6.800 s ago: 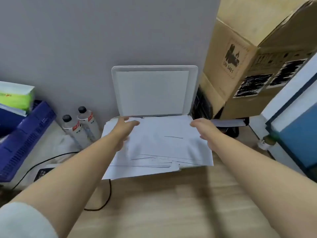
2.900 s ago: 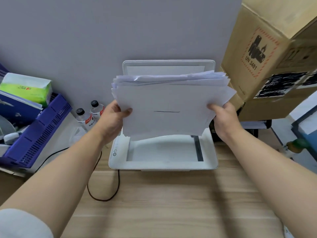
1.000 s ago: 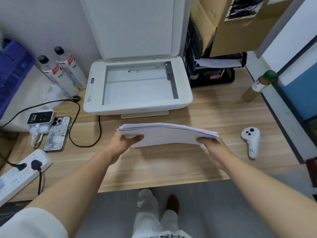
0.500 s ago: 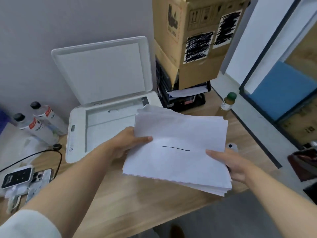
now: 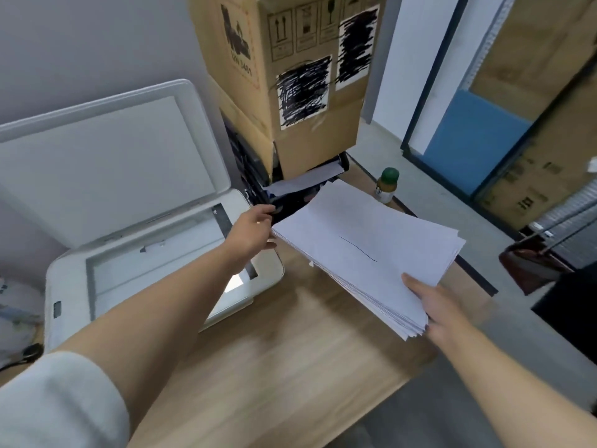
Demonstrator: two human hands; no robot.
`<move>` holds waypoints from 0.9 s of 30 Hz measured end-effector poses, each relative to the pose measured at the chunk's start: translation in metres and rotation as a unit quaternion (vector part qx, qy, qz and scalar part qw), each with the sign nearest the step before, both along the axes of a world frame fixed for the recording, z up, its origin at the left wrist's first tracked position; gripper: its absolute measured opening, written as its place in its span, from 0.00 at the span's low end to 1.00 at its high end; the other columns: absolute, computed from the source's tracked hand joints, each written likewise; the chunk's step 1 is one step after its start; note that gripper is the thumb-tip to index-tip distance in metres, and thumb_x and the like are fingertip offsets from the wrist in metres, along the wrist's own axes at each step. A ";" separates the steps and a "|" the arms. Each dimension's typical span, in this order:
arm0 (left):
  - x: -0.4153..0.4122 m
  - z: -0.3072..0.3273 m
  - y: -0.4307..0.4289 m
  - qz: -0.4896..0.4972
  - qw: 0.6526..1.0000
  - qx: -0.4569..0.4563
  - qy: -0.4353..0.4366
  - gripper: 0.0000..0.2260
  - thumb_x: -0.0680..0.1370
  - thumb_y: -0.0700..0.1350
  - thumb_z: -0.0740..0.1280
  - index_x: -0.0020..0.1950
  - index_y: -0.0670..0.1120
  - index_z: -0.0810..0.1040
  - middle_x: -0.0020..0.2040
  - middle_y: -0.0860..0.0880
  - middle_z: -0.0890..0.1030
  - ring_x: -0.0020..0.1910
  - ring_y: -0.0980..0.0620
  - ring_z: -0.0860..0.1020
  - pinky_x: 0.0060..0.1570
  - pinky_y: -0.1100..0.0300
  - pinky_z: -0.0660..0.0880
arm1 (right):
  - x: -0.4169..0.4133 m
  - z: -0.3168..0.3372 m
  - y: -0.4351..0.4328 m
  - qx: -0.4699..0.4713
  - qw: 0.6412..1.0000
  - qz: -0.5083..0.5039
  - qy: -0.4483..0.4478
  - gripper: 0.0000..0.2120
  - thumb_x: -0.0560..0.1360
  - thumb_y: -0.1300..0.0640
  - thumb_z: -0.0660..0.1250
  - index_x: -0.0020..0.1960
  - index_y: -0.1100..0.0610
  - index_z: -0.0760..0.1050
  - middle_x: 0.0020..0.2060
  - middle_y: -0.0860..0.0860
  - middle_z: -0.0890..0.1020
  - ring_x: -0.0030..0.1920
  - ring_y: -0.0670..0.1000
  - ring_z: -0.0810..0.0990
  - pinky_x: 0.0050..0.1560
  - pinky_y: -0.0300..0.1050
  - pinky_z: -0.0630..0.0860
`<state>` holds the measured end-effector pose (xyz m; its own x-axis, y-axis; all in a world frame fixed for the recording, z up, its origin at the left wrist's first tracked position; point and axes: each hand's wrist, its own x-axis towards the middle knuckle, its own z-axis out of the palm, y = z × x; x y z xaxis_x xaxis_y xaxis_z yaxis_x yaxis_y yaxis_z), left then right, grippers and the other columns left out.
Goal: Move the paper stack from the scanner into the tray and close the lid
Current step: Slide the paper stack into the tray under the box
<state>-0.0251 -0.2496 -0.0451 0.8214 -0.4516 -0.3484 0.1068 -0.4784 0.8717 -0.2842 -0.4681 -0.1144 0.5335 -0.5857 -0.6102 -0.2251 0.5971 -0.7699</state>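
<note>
A thick white paper stack [image 5: 361, 250] with a short black line on its top sheet hangs above the wooden desk, right of the scanner. My right hand [image 5: 433, 305] grips its near corner from below, thumb on top. My left hand [image 5: 250, 232] holds its left edge, close to the black tray. The black tray [image 5: 290, 203] sits under the cardboard boxes and holds a few sheets. The white scanner [image 5: 265, 273] stands at the left with bare glass. Its lid [image 5: 106, 163] is raised against the wall.
Stacked cardboard boxes [image 5: 290, 76] rest on top of the black tray. A small green-capped bottle [image 5: 386, 185] stands on the desk behind the stack. The desk's right edge [image 5: 478, 279] drops to a grey floor. A cable [image 5: 19, 358] lies at the far left.
The stack has moved right and farther from me, toward the black tray, and turned. Both hands went with it; the view has swung right.
</note>
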 end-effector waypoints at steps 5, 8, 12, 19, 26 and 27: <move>0.025 -0.025 -0.031 -0.144 0.942 0.204 -0.223 0.32 0.79 0.30 0.58 0.83 0.46 0.63 0.86 0.49 0.55 0.83 0.46 0.60 0.73 0.58 0.65 | 0.023 -0.010 -0.039 0.019 0.999 0.035 0.008 0.11 0.81 0.59 0.68 0.61 0.60 0.80 0.51 0.54 0.89 0.46 0.52 0.89 0.44 0.48 0.84; 0.038 -0.037 -0.044 -0.169 0.895 0.289 -0.293 0.34 0.78 0.34 0.61 0.85 0.48 0.59 0.84 0.47 0.60 0.77 0.40 0.68 0.65 0.43 0.75 | 0.032 -0.014 -0.063 0.022 0.998 0.055 -0.001 0.10 0.81 0.60 0.67 0.60 0.60 0.80 0.51 0.54 0.88 0.45 0.52 0.89 0.40 0.46 0.85; 0.051 -0.037 -0.058 -0.195 0.818 0.420 -0.340 0.42 0.77 0.39 0.68 0.86 0.52 0.49 0.76 0.46 0.69 0.68 0.38 0.73 0.58 0.44 0.74 | 0.043 -0.018 -0.089 0.022 0.996 0.081 0.002 0.13 0.81 0.59 0.68 0.63 0.61 0.80 0.56 0.57 0.87 0.50 0.54 0.88 0.50 0.51 0.83; 0.060 -0.042 -0.072 -0.188 0.811 0.440 -0.337 0.35 0.77 0.49 0.65 0.83 0.52 0.58 0.76 0.46 0.72 0.70 0.39 0.70 0.65 0.44 0.68 | 0.075 -0.019 -0.096 0.048 0.995 0.086 -0.008 0.12 0.80 0.58 0.68 0.62 0.61 0.80 0.53 0.56 0.88 0.50 0.55 0.88 0.48 0.52 0.84; 0.057 -0.064 -0.072 -0.157 0.820 0.423 -0.352 0.25 0.79 0.56 0.62 0.74 0.50 0.73 0.69 0.47 0.78 0.66 0.42 0.73 0.63 0.47 0.67 | 0.121 -0.017 -0.087 0.038 0.997 0.061 -0.010 0.16 0.79 0.55 0.71 0.64 0.60 0.80 0.56 0.56 0.87 0.56 0.58 0.86 0.59 0.57 0.81; 0.056 -0.065 -0.072 -0.148 0.836 0.401 -0.345 0.26 0.78 0.56 0.62 0.76 0.50 0.71 0.70 0.47 0.78 0.67 0.42 0.73 0.64 0.46 0.68 | 0.125 -0.016 -0.087 0.036 0.997 0.062 -0.008 0.15 0.79 0.54 0.71 0.63 0.60 0.81 0.55 0.56 0.87 0.55 0.58 0.86 0.56 0.56 0.82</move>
